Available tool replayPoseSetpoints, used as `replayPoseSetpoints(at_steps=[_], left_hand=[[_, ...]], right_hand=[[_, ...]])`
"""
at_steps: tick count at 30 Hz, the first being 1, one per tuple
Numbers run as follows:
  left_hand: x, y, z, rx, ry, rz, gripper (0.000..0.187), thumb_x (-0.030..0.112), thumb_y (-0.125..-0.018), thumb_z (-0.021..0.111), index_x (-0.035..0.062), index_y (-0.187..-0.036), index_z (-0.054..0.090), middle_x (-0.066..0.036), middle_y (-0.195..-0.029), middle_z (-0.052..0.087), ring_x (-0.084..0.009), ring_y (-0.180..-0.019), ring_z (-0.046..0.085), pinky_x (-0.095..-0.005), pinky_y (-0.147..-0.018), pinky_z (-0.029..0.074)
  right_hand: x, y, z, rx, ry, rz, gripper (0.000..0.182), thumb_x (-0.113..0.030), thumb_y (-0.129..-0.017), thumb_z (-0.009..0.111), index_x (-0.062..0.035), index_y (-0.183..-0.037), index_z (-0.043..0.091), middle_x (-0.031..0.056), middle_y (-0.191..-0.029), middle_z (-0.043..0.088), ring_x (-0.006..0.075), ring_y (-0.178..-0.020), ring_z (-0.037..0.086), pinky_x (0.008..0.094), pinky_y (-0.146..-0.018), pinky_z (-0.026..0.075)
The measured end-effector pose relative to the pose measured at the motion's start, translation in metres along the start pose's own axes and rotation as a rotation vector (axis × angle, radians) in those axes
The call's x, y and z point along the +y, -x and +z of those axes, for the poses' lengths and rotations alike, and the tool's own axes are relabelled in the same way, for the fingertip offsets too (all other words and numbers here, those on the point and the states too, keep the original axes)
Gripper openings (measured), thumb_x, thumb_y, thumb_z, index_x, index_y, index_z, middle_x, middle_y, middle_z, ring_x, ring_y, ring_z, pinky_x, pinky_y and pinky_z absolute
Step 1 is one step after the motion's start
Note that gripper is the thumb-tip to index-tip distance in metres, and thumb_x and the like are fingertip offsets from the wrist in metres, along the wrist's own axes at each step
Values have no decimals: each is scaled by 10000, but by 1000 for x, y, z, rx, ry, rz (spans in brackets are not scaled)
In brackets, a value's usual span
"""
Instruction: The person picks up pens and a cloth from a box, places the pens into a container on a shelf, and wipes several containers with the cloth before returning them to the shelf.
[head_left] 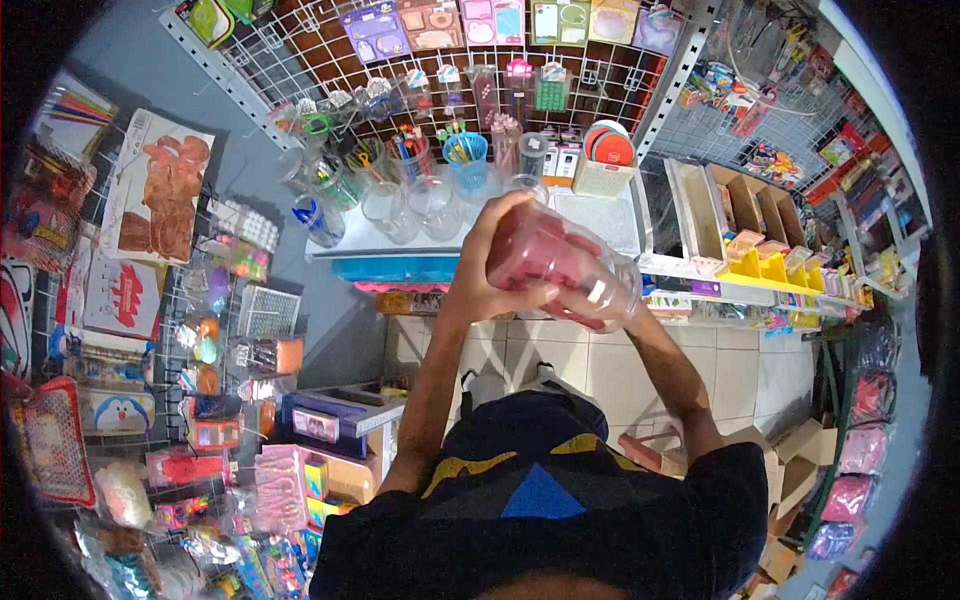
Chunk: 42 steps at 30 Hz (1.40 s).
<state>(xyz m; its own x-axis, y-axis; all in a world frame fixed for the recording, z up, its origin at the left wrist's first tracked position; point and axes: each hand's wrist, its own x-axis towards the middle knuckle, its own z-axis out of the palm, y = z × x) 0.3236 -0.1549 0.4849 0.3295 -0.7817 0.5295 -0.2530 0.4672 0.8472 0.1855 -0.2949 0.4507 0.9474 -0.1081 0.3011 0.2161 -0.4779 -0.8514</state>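
Note:
A clear plastic jar [622, 282] is held tilted above the floor, in front of the shelf. My left hand [492, 262] is wrapped round its left end, thumb along the near side. My right hand [590, 290] comes from the right and shows through the clear wall, seemingly inside the jar by its right end. A crumpled red cloth [540, 252] fills much of the jar, bunched against my right hand. Its fingers are mostly hidden by the cloth and reflections.
Several clear containers [436, 208] and a blue basket of pens [465, 152] stand on the white shelf [400, 245]. Hanging goods line the left wall. A dark box [335, 425] stands at lower left, open cardboard boxes [800, 460] at lower right. Yellow bins [785, 268] sit right.

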Motion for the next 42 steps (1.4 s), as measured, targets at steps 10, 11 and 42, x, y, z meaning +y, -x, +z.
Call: replayPoseSetpoints(at_steps=[10, 11, 42], left_hand=[[13, -25, -33, -148, -32, -243, 899, 248, -620, 819, 44, -1378, 381, -129, -1319, 477, -215, -1187, 482, -363, -1014, 361], [30, -28, -23, -148, -222, -321, 821, 254, -645, 821, 24, -1332, 434, -148, -1273, 524, -205, -1107, 535, -348, -962, 410], [48, -37, -17, -347, -163, 80, 854, 269, -583, 876, 21, -1250, 404, -201, -1260, 525, -271, -1126, 547, -403, -962, 423]], right_hand=[[-17, -13, 21, 115, 60, 56, 470, -338, -859, 668, -42, -1200, 538, 40, -1064, 605, 145, -996, 558, 317, -897, 440], [-23, -12, 24, 125, 197, 22, 446, -312, -861, 667, -38, -1190, 545, 43, -1063, 610, 148, -990, 565, 321, -897, 445], [-44, 10, 66, 589, -806, 185, 932, -493, -737, 729, -8, -1398, 285, 107, -1339, 437, 218, -1200, 474, 367, -1030, 389]])
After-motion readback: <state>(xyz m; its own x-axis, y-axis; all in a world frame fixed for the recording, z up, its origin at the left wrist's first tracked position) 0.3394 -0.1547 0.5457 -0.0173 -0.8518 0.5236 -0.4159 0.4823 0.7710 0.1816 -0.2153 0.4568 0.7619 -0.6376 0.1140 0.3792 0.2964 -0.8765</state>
